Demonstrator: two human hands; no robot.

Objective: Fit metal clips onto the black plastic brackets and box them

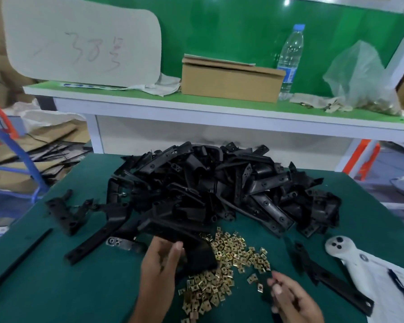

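Green table [56, 287], black plastic brackets heaped [219, 190] mid-table; left hand [159, 264] grips one black bracket [198, 252] over scattered brass-coloured metal clips [231, 250]; right hand [289, 297] fingers curled, contents unclear.

Green-topped table [56, 287] bearing a big heap of black brackets [219, 190], a spread of brass clips [229, 259] nearer the front, a thin black rod [19, 259] at left, a white handle [350, 257] on papers [383, 287] at right.

Bracket pile [219, 190] blocks the middle; bare mat [63, 287] lies front-left
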